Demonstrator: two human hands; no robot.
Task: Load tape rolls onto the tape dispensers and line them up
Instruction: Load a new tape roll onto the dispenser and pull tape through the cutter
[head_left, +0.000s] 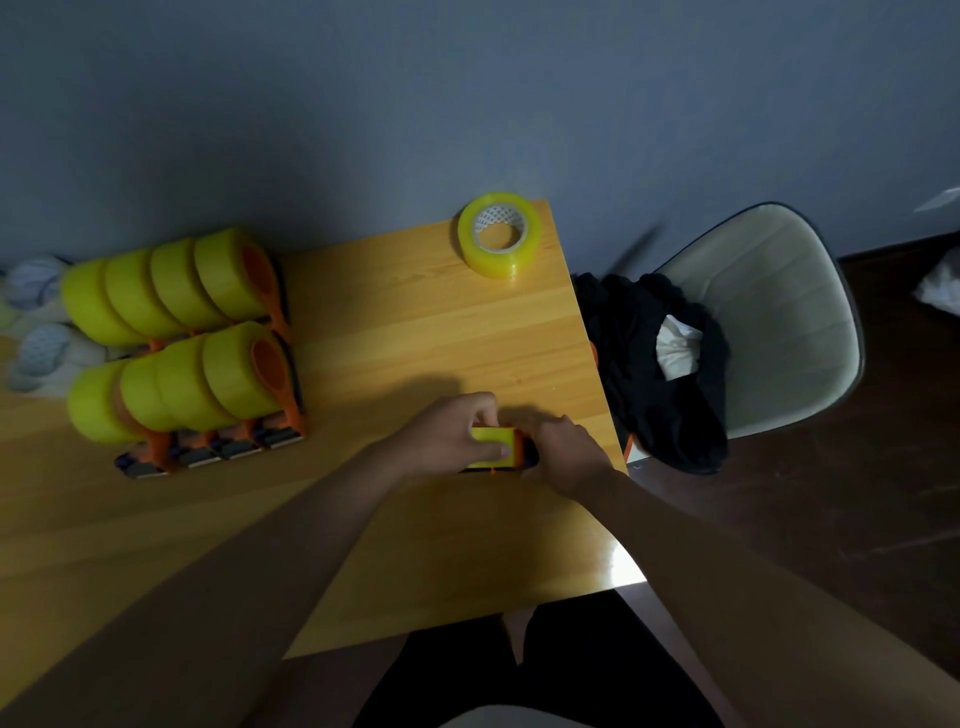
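**Both hands on one dispenser**

Left hand (457, 434) grips the tape roll (491, 447); right hand (563, 452) clutches the orange dispenser (519, 451), near right on the worktop (415, 322). Loaded dispensers (208, 364) line up far left; spare roll (498, 240) far right.

A broad band of bare wooden table (415, 332) lies open through the centre of the frame. Two rows of loaded tape dispensers (192, 353) wall off the left, while a loose tape roll (500, 240) stands alone near the upper-right corner. Both hands, left (457, 434) and right (563, 452), crowd the right edge, where a chair (779, 312) heaped with dark clothing (654, 374) stands just beside the table.
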